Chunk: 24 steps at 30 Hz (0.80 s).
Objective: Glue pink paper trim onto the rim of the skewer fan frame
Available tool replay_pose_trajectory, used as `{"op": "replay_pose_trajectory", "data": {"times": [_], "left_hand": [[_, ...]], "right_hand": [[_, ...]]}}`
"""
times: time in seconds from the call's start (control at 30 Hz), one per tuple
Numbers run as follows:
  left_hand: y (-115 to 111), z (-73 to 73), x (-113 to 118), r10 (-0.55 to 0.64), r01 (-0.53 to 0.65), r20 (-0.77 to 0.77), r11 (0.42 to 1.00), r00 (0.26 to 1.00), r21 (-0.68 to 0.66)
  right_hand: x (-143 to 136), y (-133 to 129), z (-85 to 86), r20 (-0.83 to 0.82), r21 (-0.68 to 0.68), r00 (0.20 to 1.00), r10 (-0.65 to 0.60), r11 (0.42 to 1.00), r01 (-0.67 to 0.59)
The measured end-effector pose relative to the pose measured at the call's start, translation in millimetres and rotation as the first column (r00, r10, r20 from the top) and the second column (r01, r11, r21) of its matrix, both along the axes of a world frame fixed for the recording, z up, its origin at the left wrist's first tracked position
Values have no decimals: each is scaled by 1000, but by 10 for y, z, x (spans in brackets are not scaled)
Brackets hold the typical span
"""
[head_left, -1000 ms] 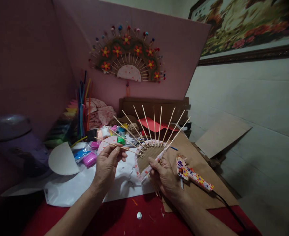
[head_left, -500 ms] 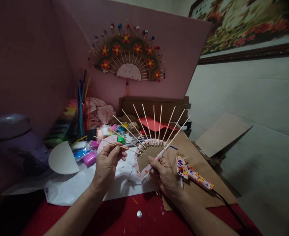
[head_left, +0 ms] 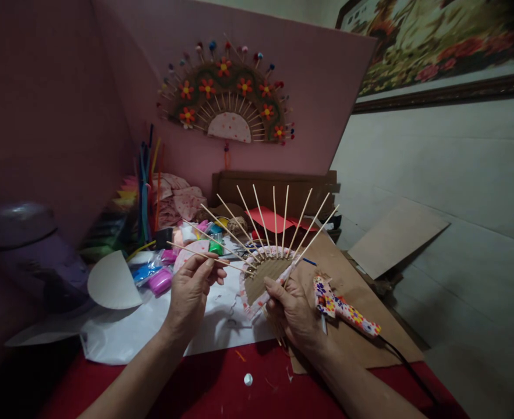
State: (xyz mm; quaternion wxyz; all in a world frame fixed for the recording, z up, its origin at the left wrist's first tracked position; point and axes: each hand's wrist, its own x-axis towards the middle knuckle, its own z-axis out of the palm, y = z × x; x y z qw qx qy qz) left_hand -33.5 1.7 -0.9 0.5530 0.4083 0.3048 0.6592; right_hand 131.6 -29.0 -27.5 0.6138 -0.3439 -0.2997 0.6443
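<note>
A half-round cardboard piece (head_left: 268,280) with a pink-spotted cloth edge is held above the table, and several thin wooden sticks fan out from its curved rim. My right hand (head_left: 294,308) pinches its lower right side, thumb on the front. Between the thumb and fingers of my left hand (head_left: 195,285) is the leftmost stick (head_left: 180,248), whose inner end meets the cardboard. Some more sticks (head_left: 276,327) show below my right hand, partly hidden by it.
A flower-covered glue gun (head_left: 346,311) with a black cord lies on brown cardboard (head_left: 370,343) at right. Colourful packets (head_left: 159,281) and a white half-disc (head_left: 113,282) are at left. A finished fan (head_left: 229,125) hangs behind. A small white piece (head_left: 248,379) sits in front.
</note>
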Motion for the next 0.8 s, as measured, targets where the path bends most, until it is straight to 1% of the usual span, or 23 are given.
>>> {"op": "replay_pose_trajectory", "data": {"times": [0.8], "left_hand": [[6, -4, 5, 10, -10, 2, 1000, 1000, 0]], "right_hand": [[15, 4, -19, 12, 10, 1000, 5, 1000, -5]]}}
